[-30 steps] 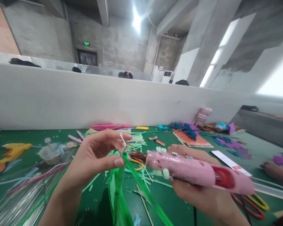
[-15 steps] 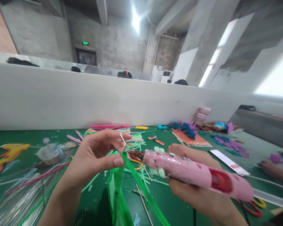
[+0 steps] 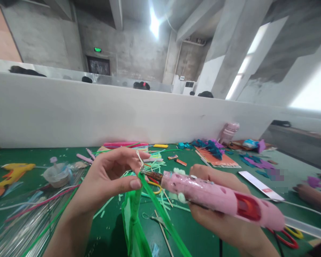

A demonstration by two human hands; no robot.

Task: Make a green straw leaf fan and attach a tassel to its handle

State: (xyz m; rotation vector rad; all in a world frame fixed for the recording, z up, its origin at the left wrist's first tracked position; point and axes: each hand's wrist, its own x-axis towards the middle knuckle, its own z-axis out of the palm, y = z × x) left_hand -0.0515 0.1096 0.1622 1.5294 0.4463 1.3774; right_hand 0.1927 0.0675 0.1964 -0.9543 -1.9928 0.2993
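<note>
My left hand (image 3: 111,178) pinches the top of a green strip piece (image 3: 139,221) with a thin wire or string loop at its tip, thumb and fingers pressed together. My right hand (image 3: 219,214) grips a pink hot glue gun (image 3: 216,198). The gun's brown nozzle (image 3: 152,175) points left and touches the green piece right at my left fingertips. The green strips hang down toward the bottom edge of the view.
A green table (image 3: 37,153) is littered with coloured strips, a yellow glue gun (image 3: 13,171), a small plastic cup (image 3: 56,175), scissors (image 3: 286,235), a pink bottle (image 3: 228,132) and felt scraps. Another person's fingers (image 3: 310,194) rest at the right. A white partition (image 3: 96,114) runs behind.
The glue gun has shifted slightly left and down, bringing the nozzle closer against the green piece. My left hand has held still.
</note>
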